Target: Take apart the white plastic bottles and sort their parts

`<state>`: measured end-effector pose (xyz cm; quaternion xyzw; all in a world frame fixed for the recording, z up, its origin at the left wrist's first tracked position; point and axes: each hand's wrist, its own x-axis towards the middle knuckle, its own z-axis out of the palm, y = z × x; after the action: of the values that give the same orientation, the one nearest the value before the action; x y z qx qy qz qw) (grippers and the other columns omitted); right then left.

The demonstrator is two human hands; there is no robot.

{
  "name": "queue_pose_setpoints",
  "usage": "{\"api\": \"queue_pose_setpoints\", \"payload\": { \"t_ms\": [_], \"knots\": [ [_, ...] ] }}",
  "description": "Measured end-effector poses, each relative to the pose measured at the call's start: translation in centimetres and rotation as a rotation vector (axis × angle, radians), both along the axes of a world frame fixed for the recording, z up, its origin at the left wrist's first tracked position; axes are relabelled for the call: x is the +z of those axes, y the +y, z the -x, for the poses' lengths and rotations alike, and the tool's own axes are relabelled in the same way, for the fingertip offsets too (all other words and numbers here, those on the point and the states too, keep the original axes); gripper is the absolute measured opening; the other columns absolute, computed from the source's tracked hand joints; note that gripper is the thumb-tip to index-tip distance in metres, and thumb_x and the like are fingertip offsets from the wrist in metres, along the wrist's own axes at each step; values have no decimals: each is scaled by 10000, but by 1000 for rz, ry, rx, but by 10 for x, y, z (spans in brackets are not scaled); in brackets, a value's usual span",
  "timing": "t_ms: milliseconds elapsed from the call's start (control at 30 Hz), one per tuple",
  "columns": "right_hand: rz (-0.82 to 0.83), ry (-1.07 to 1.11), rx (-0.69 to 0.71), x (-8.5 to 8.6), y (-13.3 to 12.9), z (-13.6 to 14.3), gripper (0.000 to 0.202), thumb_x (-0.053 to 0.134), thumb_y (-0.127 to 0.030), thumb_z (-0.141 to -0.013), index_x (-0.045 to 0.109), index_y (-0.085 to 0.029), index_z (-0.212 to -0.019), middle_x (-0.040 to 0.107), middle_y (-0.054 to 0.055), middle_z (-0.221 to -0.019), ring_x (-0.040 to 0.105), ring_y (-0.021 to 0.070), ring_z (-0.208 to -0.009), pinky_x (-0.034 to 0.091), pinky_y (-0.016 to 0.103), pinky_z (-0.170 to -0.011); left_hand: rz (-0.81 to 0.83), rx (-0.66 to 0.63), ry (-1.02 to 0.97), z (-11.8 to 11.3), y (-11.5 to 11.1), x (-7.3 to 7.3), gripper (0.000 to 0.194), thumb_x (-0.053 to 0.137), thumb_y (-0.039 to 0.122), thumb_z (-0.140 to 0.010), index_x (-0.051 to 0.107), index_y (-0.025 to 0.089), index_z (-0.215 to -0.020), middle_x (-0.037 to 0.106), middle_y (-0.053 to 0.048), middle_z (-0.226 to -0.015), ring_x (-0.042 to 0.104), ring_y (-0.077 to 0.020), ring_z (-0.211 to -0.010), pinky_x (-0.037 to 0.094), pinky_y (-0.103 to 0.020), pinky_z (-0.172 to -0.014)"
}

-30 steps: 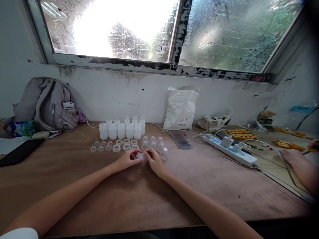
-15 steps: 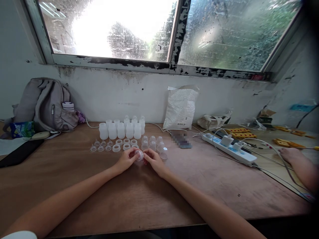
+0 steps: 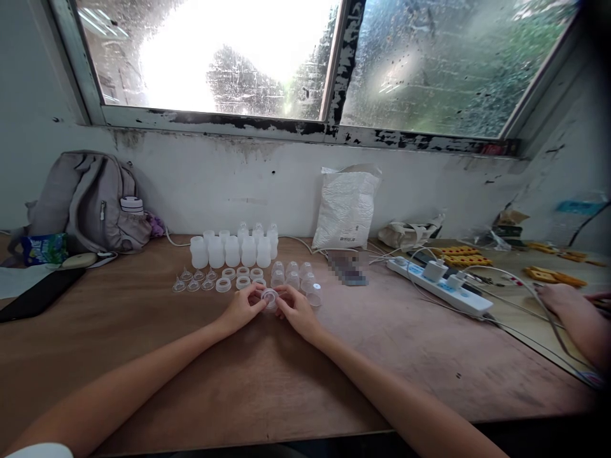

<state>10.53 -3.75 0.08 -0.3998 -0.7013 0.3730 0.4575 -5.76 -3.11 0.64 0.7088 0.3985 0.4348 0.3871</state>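
Observation:
Between my two hands is a clear round ring [image 3: 270, 298], its open face turned toward me. My left hand [image 3: 244, 308] pinches its left side and my right hand [image 3: 296, 310] grips the right side. Just behind them stand several white rings [image 3: 223, 284] in rows. Clear nipples [image 3: 193, 284] lie to the left of the rings, and clear domed caps [image 3: 292, 278] are grouped to the right. Frosted bottles [image 3: 231, 251] stand in rows farther back.
A grey backpack [image 3: 90, 203] and a black phone [image 3: 42, 292] are at the left. A white package [image 3: 347, 207] leans on the wall. Right of it lies a power strip [image 3: 442, 289] with cables, and another person's hand [image 3: 556, 298] is at the far right.
The ring between my hands has been turned so its round face shows more. My fingers have shifted slightly around it. The other person's hand at the far right has moved a little.

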Motion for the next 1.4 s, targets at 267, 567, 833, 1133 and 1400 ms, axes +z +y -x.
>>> {"api": "queue_pose_setpoints", "payload": {
  "t_ms": [267,567,833,1133,1400],
  "knots": [
    [-42,-52,10,-1,1,0,193,491,-277,-771,518,-179,-935,601,18,-757,557,104,-532,452,217,-490,-108,-21,110,0,-5,3,221,522,265,-752,547,153,-941,638,-46,-801,601,-149,-729,488,-266,-669],
    [-174,-137,-13,5,-2,0,216,504,-174,-717,504,-177,-932,590,8,-764,535,106,-597,416,212,-539,-155,1,152,0,-7,4,245,512,202,-730,544,169,-970,639,-28,-805,600,-138,-708,476,-242,-643],
    [-98,-87,-15,0,2,0,199,521,-157,-679,475,-180,-871,550,-22,-663,504,104,-571,388,200,-510,-201,62,265,0,-10,8,258,494,211,-734,556,176,-982,630,-12,-761,549,-110,-578,428,-216,-568],
    [-93,-92,-45,-3,3,3,186,504,-118,-636,451,-195,-798,477,-64,-567,447,90,-505,342,187,-470,-273,82,361,-2,-13,7,229,462,196,-740,549,189,-952,596,6,-724,490,-98,-538,386,-206,-549],
    [-106,-83,-66,0,0,5,137,503,-151,-669,441,-195,-783,466,-58,-575,447,94,-519,342,193,-474,-274,84,343,-1,-12,7,252,476,198,-732,527,197,-979,591,13,-722,499,-105,-557,399,-221,-581]
  ]
}}
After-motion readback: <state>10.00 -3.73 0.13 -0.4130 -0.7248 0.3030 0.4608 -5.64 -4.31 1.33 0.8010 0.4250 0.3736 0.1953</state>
